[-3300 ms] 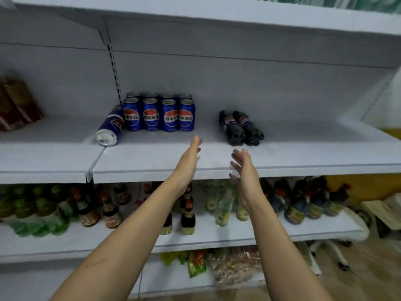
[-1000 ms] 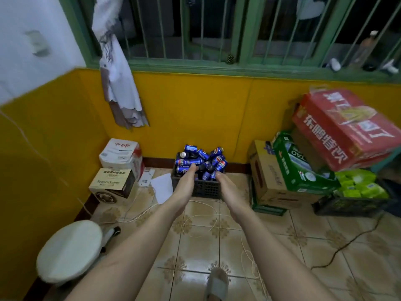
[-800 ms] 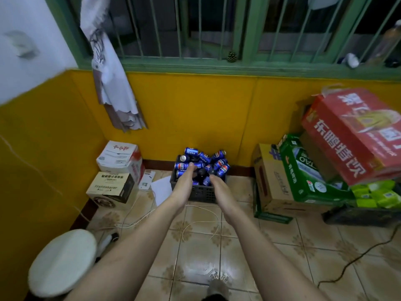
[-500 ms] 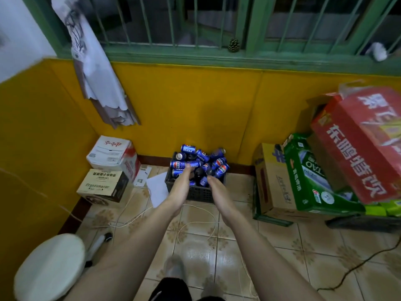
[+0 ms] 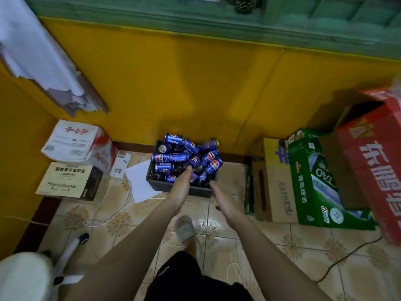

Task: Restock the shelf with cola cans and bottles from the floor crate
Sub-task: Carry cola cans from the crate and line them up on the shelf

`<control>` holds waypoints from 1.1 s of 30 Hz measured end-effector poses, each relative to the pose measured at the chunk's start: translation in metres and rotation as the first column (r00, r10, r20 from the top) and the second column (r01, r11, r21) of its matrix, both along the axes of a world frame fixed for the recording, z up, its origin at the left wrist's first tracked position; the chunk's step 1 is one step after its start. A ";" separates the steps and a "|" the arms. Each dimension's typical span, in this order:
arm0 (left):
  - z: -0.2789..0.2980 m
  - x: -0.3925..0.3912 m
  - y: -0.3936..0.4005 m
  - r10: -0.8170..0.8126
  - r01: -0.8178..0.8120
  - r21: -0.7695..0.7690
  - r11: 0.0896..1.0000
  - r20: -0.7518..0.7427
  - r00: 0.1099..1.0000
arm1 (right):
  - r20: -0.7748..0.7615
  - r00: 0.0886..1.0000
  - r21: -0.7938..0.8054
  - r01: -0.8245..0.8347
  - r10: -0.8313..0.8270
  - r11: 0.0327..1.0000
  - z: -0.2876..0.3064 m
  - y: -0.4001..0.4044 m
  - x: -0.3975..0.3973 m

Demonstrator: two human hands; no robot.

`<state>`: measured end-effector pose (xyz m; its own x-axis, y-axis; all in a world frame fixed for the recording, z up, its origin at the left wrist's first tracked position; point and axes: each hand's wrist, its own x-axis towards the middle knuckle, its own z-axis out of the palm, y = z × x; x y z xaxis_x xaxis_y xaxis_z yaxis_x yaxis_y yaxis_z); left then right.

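A dark plastic crate [image 5: 158, 186] stands on the tiled floor against the yellow wall, heaped with several blue cola cans [image 5: 171, 158] and a few dark bottles [image 5: 199, 168]. My left hand [image 5: 182, 185] stretches out flat over the crate's near edge, fingertips at the cans, holding nothing. My right hand [image 5: 222, 197] hangs just in front of the crate's right corner, fingers straight, also holding nothing. The shelf is out of view.
Two stacked cartons [image 5: 73, 161] and loose white paper [image 5: 141, 181] lie left of the crate. Brown [image 5: 271, 181], green [image 5: 319, 181] and red boxes [image 5: 373, 161] stand to the right. Cables [image 5: 112, 213] cross the tiles. A white stool [image 5: 23, 276] is at lower left. My slippered foot [image 5: 184, 229] is below the hands.
I turned from the shelf to the floor crate and stepped closer. Both hands have reached down toward it, the left now over the cans.
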<state>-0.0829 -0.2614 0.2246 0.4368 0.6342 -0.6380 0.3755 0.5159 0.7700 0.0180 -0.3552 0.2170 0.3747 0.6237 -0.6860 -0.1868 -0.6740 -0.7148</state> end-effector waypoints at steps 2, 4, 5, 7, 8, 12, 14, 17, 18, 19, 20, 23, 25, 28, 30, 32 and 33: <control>-0.015 0.018 0.022 -0.007 0.007 -0.035 0.999 -0.015 1.000 | 0.004 1.000 -0.060 0.018 -0.018 0.998 -0.012 0.017 0.022; -0.029 0.036 0.043 -0.020 0.017 -0.077 0.997 -0.037 0.999 | 0.022 0.999 -0.111 0.025 -0.023 0.993 -0.024 0.033 0.043; -0.036 0.044 0.052 -0.029 0.024 -0.094 0.995 -0.051 0.998 | 0.027 0.999 -0.129 0.025 -0.022 0.991 -0.029 0.041 0.052; -0.052 0.059 0.071 -0.036 0.026 -0.126 0.992 -0.074 0.997 | 0.027 1.000 -0.174 0.008 -0.003 0.985 -0.040 0.054 0.072; -0.060 0.066 0.079 -0.035 0.023 -0.139 0.990 -0.083 0.996 | 0.029 0.999 -0.197 -0.008 0.015 0.980 -0.047 0.060 0.081; -0.116 0.089 0.106 -0.011 -0.014 -0.172 0.985 -0.143 0.990 | 0.044 0.992 -0.322 -0.096 0.116 0.942 -0.103 0.082 0.123; -0.157 0.098 0.114 0.048 -0.083 -0.214 0.973 -0.165 0.985 | 0.024 0.978 -0.372 -0.183 0.207 0.910 -0.145 0.092 0.147; -0.233 0.116 0.118 0.122 -0.186 -0.299 0.936 -0.219 0.968 | -0.013 0.945 -0.451 -0.297 0.327 0.841 -0.226 0.110 0.183; -0.260 0.124 0.119 0.122 -0.197 -0.317 0.928 -0.240 0.963 | -0.017 0.934 -0.473 -0.323 0.358 0.820 -0.255 0.116 0.195; -0.284 0.133 0.119 0.122 -0.205 -0.333 0.920 -0.255 0.959 | -0.023 0.924 -0.486 -0.343 0.381 0.804 -0.285 0.121 0.206; -0.309 0.141 0.117 0.114 -0.203 -0.338 0.919 -0.265 0.957 | -0.020 0.918 -0.492 -0.354 0.396 0.795 -0.315 0.125 0.215; -0.374 0.169 0.120 0.118 -0.202 -0.296 0.933 -0.278 0.953 | 0.035 0.964 -0.454 -0.220 0.264 0.863 -0.383 0.145 0.237; -0.413 0.185 0.124 0.184 -0.259 -0.269 0.928 -0.276 0.943 | 0.057 0.987 -0.383 -0.120 0.153 0.916 -0.413 0.164 0.249; -0.456 0.202 0.125 0.292 -0.363 -0.281 0.888 -0.264 0.919 | 0.066 0.995 -0.300 -0.047 0.069 0.953 -0.447 0.185 0.261; -0.471 0.210 0.123 0.375 -0.441 -0.313 0.841 -0.251 0.892 | 0.073 0.996 -0.266 -0.027 0.048 0.963 -0.460 0.190 0.260; -0.475 0.219 0.120 0.446 -0.506 -0.356 0.786 -0.240 0.862 | 0.075 0.997 -0.208 0.015 0.000 0.978 -0.470 0.193 0.261; -0.476 0.220 0.118 0.474 -0.532 -0.376 0.758 -0.242 0.846 | 0.077 0.997 -0.185 0.035 -0.021 0.982 -0.474 0.194 0.261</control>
